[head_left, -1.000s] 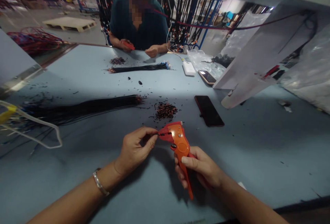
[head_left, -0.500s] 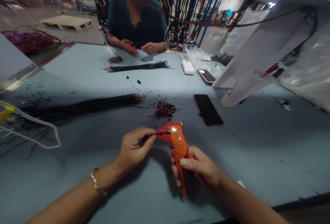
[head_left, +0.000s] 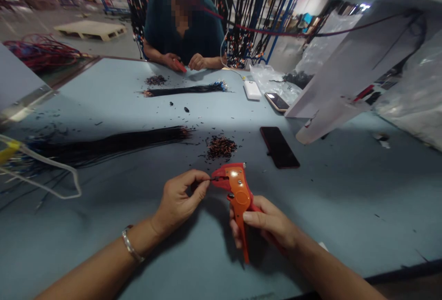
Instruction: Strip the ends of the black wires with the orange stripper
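My left hand [head_left: 182, 196] pinches a thin black wire [head_left: 211, 179] between thumb and forefinger; most of the wire is hidden by the hand. The wire's end sits in the red jaws of an orange and red wire stripper [head_left: 238, 182]. My right hand [head_left: 264, 222] is wrapped round the stripper's handles and holds it upright above the table. Just beyond the jaws lies a pile of short black and copper offcuts [head_left: 221, 147]. A long bundle of black wires [head_left: 117, 146] with bare copper ends rests to the left.
Across the table [head_left: 331, 208], a co-worker's hand holds a red tool [head_left: 179, 65]. Near that person lie a second wire bundle [head_left: 186, 90] and more offcuts [head_left: 155, 80]. A dark phone [head_left: 279, 147], another phone [head_left: 276, 101], a white box [head_left: 252, 90] and a slanted white tube [head_left: 321, 123] are to the right.
My hands, the wire and the stripper look almost unmoved. Across the table, the co-worker's hand on the right has shifted slightly toward the red tool.
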Available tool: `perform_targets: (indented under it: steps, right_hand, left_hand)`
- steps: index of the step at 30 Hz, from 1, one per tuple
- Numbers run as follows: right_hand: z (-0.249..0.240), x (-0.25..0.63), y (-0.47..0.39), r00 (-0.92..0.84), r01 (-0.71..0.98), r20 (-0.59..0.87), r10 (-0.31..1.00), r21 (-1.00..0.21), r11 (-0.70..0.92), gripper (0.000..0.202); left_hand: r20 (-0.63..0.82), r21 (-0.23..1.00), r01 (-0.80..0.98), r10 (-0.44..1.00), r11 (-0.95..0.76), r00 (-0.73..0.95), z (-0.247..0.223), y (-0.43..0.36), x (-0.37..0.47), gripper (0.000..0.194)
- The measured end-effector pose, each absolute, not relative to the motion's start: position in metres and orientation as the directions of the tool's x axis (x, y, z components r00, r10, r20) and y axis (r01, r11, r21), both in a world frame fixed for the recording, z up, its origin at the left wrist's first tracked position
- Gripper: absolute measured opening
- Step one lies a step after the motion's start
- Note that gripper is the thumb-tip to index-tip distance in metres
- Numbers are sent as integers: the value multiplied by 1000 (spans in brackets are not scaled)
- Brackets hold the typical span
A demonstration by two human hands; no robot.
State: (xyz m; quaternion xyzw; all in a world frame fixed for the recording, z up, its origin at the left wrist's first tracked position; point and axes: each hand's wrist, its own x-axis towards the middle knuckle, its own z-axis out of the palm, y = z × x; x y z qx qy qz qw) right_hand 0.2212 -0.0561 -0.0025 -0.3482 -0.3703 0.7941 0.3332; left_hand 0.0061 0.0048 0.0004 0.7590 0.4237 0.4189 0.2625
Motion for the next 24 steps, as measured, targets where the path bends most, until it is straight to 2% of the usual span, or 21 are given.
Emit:
perform_targets:
  steps: [9, 16, 20, 22, 24]
  right_hand:
    - [-3, 221, -54, -558, -263, -292, 777, -825, -500, 40]
    - [1, 218, -56, -487, -191, -303, 819, -878, -439, 40]
    - [14, 219, -56, -381, -16, -283, 880, -950, -312, 36]
    - [23, 219, -55, -335, 171, -195, 922, -975, -144, 29]
    - [31, 217, -54, -291, 412, -49, 955, -908, 79, 20]
  left_hand:
    - [420, 746, 445, 869, -495, 261, 3, 3, 7, 13]
    - [331, 808, 437, 919, -394, 216, 7, 3, 7, 15]
    - [234, 865, 406, 952, -296, 195, 9, 3, 9, 16]
    - [171, 899, 374, 969, -227, 177, 8, 3, 11, 16]
    - [94, 937, 320, 983, -142, 159, 7, 4, 12, 17]
